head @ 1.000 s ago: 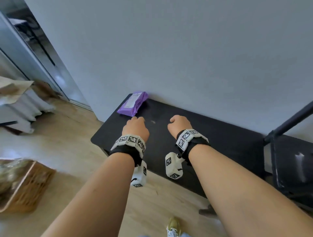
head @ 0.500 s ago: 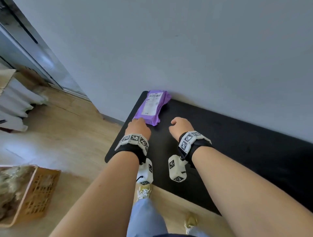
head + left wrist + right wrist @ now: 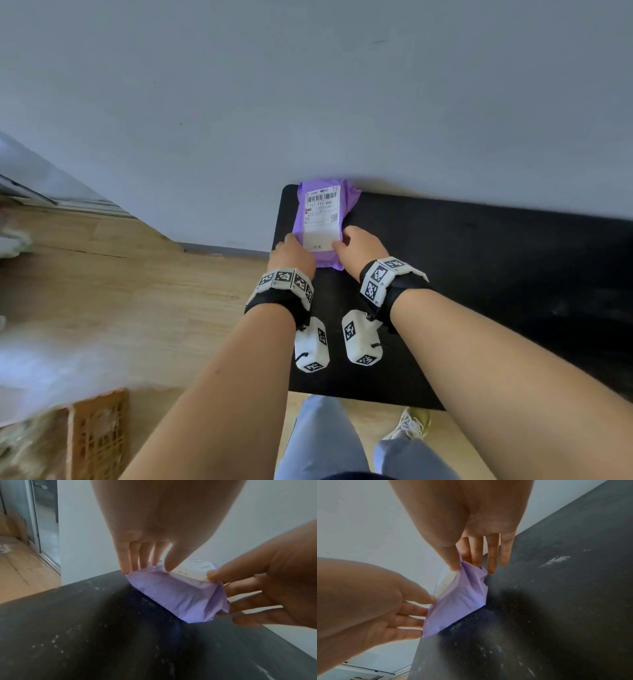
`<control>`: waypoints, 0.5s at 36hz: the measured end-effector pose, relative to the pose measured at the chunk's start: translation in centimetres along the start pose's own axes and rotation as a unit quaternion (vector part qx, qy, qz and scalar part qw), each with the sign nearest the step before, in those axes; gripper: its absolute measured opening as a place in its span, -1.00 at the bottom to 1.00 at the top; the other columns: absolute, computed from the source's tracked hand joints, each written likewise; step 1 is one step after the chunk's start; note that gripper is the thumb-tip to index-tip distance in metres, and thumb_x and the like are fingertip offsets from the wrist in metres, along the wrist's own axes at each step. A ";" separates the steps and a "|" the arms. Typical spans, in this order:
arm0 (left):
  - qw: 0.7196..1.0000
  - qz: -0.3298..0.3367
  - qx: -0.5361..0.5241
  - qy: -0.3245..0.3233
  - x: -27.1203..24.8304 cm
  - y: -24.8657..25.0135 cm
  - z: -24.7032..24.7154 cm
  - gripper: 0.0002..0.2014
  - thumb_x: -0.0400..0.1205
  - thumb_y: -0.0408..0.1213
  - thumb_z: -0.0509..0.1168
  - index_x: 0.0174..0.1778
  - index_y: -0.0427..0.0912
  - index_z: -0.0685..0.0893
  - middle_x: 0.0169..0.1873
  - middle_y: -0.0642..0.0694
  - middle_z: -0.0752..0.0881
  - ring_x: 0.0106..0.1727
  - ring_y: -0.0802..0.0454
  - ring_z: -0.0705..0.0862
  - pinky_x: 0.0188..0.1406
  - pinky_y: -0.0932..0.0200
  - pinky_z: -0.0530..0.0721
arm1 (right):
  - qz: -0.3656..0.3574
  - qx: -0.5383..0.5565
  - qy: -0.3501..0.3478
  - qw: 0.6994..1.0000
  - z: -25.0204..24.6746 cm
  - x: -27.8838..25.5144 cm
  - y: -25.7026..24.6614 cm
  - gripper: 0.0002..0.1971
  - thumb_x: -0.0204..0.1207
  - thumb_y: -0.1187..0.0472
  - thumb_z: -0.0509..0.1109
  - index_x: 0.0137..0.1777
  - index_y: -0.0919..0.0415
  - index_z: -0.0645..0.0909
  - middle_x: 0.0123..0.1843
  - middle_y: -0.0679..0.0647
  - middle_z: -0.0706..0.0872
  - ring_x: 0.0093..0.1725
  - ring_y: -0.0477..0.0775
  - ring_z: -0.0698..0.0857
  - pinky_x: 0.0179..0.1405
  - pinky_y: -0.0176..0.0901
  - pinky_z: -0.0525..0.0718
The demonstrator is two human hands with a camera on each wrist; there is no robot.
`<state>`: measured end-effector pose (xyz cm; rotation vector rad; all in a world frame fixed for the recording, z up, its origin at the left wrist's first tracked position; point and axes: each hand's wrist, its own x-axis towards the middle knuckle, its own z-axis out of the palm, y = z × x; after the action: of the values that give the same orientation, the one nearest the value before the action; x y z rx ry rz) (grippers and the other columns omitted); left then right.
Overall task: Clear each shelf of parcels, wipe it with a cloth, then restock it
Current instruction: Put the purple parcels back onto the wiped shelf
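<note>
A purple parcel (image 3: 322, 219) with a white barcode label lies at the left end of a black shelf top (image 3: 479, 274), its far end against the wall. My left hand (image 3: 291, 251) pinches the parcel's near left edge, thumb on top and fingers at the side (image 3: 130, 566). From the other side my right hand (image 3: 356, 246) pinches the near right corner, thumb on the label's edge (image 3: 212, 574). In the right wrist view the parcel (image 3: 462, 601) sits between both hands, its crumpled corner caught in my right hand (image 3: 465, 563). White dust specks dot the shelf (image 3: 68, 635).
The grey wall (image 3: 342, 102) runs right behind the shelf. A wicker basket (image 3: 96, 431) stands on the wooden floor (image 3: 137, 291) at the lower left. My legs and a shoe (image 3: 407, 425) are at the shelf's front edge. A metal door frame (image 3: 36, 520) is at the left.
The view has swung toward the shelf's left end. Both hands moved forward from the bare shelf top to the purple parcel and took hold of its near end.
</note>
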<state>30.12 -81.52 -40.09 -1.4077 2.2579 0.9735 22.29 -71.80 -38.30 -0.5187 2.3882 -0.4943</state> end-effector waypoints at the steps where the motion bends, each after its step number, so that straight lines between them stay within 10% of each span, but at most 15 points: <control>1: 1.000 0.000 -0.006 0.000 0.3 0.0 0.1 -0.59 0.65 -0.36 0.07 0.45 -0.20 0.39 0.31 -0.26 0.57 0.31 -0.22 0.56 0.28 -0.08 0.58 | 0.003 -0.004 -0.001 1.000 0.1 0.1 -0.1 -0.84 0.64 0.08 0.22 -0.13 0.11 0.43 -0.14 0.08 0.60 -0.12 0.16 0.62 -0.20 -0.10 0.45; 13: 0.996 0.036 -0.059 -0.051 -0.6 3.1 2.7 -0.67 0.51 -0.40 0.15 0.20 -0.33 0.56 0.15 -0.29 0.64 0.09 -0.24 0.64 -0.13 0.10 0.51 | 0.087 0.029 0.028 0.995 -2.7 -1.6 3.0 -0.95 0.56 0.33 0.20 -0.05 0.21 0.46 -0.06 0.14 0.60 -0.10 0.18 0.60 -0.17 -0.06 0.50; 18: 0.994 0.067 -0.062 -0.055 -3.7 5.8 5.1 -0.66 0.55 -0.40 0.14 0.25 -0.34 0.52 0.22 -0.31 0.56 0.13 -0.25 0.62 -0.01 0.08 0.54 | 0.117 0.057 0.066 0.989 -4.8 -4.1 6.5 -0.93 0.58 0.29 0.21 0.01 0.21 0.50 -0.01 0.15 0.65 -0.11 0.16 0.63 -0.18 -0.05 0.53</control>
<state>26.34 -73.89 -39.38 -1.2302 2.2686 1.2211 20.55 -63.28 -35.76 -0.1551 2.4873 -0.5701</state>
